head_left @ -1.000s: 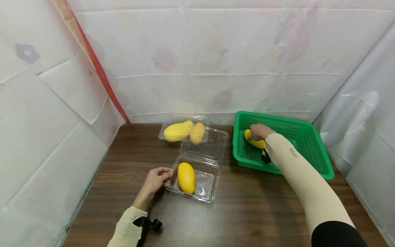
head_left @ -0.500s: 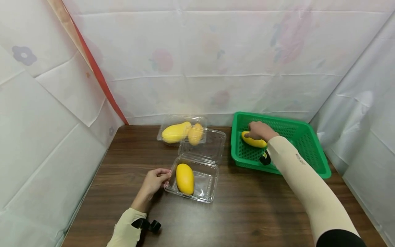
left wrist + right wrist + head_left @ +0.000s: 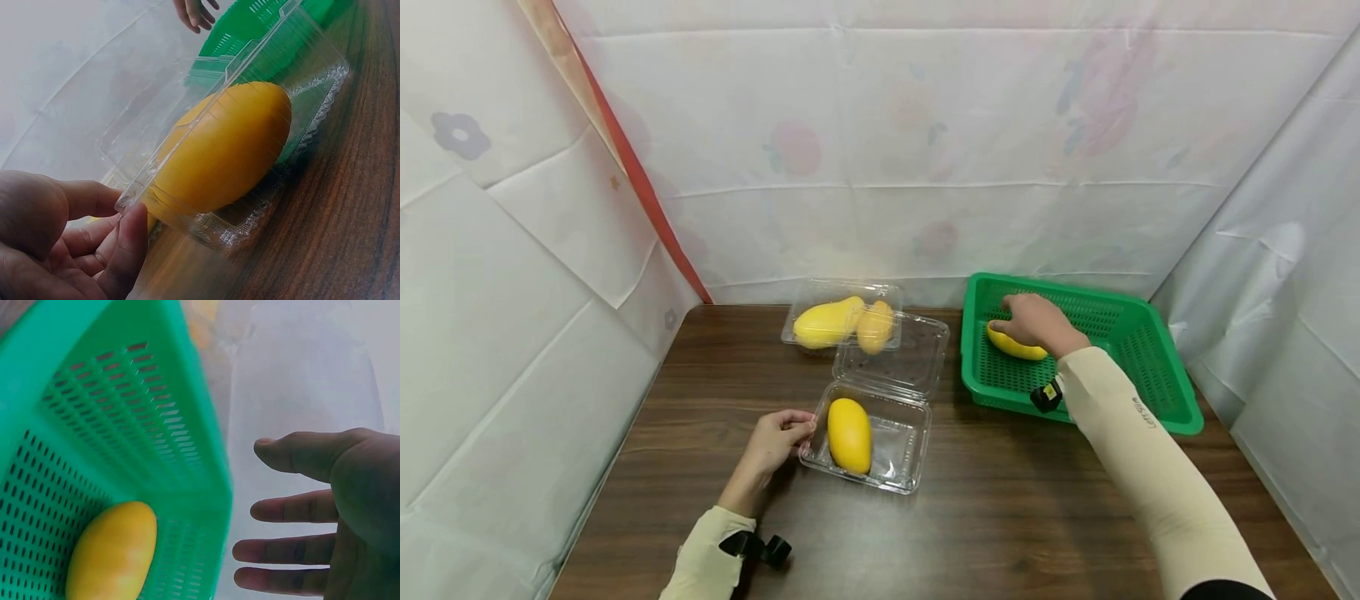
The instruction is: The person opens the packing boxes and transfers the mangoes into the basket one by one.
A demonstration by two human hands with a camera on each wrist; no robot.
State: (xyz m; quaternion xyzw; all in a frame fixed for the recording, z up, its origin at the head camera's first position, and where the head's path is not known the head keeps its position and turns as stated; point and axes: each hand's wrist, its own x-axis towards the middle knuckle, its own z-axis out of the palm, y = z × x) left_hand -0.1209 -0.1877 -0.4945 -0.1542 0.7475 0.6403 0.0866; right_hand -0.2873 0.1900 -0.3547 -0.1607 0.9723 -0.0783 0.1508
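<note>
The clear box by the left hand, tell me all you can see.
The box looks like transparent plastic with molded ridges, open, its lid folded back toward another clear box; whether they touch is unclear. It rests on the table. The left hand pinches its left edge, and one yellow fruit lies inside.

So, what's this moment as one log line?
left hand pinches open clear clamshell | right hand, holding nothing, over green basket | one mango in clamshell, another mango in basket

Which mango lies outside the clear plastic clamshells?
The mango in the green basket, below the right hand. Of the others, one mango sits in the front clamshell that the left hand pinches, two mangoes in the rear clamshell.
</note>
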